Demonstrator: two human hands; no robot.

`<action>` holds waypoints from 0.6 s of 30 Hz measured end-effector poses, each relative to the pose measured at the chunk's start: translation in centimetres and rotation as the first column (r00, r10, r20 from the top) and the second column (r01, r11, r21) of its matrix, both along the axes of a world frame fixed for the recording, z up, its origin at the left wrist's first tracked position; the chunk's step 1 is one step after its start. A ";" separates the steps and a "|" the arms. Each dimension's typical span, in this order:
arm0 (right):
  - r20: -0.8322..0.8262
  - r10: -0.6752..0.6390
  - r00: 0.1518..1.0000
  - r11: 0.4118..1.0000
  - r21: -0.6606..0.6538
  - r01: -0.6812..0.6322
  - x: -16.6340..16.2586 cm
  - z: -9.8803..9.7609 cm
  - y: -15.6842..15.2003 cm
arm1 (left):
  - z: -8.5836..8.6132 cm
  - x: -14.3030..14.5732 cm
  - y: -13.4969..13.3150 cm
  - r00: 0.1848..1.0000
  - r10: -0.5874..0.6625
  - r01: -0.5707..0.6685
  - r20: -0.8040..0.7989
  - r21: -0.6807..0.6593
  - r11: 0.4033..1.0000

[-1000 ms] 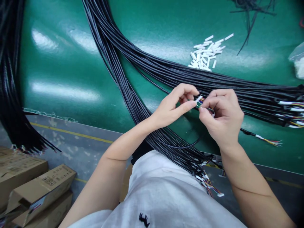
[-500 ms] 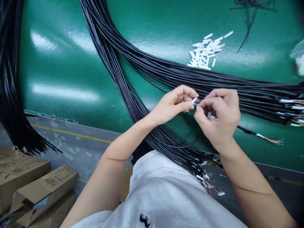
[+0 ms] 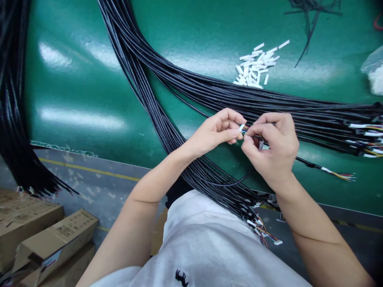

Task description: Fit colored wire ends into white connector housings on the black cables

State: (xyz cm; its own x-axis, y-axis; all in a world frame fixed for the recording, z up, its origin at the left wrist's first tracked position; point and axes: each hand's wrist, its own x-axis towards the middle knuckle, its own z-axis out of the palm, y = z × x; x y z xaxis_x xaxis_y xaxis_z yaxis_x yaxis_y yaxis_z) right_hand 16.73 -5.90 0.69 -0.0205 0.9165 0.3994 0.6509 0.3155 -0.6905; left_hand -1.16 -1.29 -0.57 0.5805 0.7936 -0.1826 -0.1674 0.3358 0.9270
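My left hand (image 3: 223, 128) pinches a small white connector housing (image 3: 241, 127) between thumb and fingertips. Thin coloured wires (image 3: 246, 128) run from the housing toward my right hand (image 3: 271, 141), whose thumb and forefinger are closed on them just beside it. My right palm and curled fingers hide part of the cable end. Behind my hands passes a thick bundle of black cables (image 3: 185, 85). One separate cable end (image 3: 327, 170) with a white sleeve and bare coloured wires lies to the right of my right hand.
Loose white connector housings (image 3: 257, 65) lie in a pile on the green table (image 3: 74, 91). Black strips (image 3: 308, 24) and a plastic bag (image 3: 375, 73) are at the far right. More black cables (image 3: 14, 119) hang over the left edge. Cardboard boxes (image 3: 56, 239) stand on the floor.
Both hands stay pinched at the connector and wires, shifting only slightly left in the picture, as do the pile and the cables. The view itself has moved a little.
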 end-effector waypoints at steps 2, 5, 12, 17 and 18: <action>-0.010 0.003 1.000 1.000 -0.013 -0.003 0.0 0.2 0.0 | 0.1 0.0 0.0 1.000 -0.007 0.007 -0.010 -0.013 1.000; -0.047 0.016 0.999 0.999 -0.038 -0.018 0.1 0.3 0.0 | 0.2 0.0 0.0 0.999 -0.034 0.034 -0.012 -0.021 0.999; -0.110 0.058 0.992 0.997 -0.039 -0.062 0.1 0.1 -0.1 | 0.2 -0.1 0.0 0.997 -0.078 0.077 -0.018 -0.031 0.997; -0.192 0.086 0.978 0.990 -0.091 -0.106 0.4 0.1 0.3 | 0.3 0.0 0.1 0.997 -0.074 0.075 0.030 -0.022 0.997; -0.222 0.089 0.971 0.985 -0.122 -0.119 0.5 0.2 0.4 | 0.3 0.0 0.1 0.996 -0.079 0.080 0.035 -0.022 0.997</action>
State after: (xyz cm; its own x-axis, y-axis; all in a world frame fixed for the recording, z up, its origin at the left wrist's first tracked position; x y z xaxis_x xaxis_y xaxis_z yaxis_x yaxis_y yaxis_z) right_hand 17.23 -5.52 0.85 -0.0456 0.9592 0.2791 0.4507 0.2691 -0.8512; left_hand -1.11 -1.21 -0.26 0.6475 0.7404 -0.1801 -0.1703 0.3710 0.9129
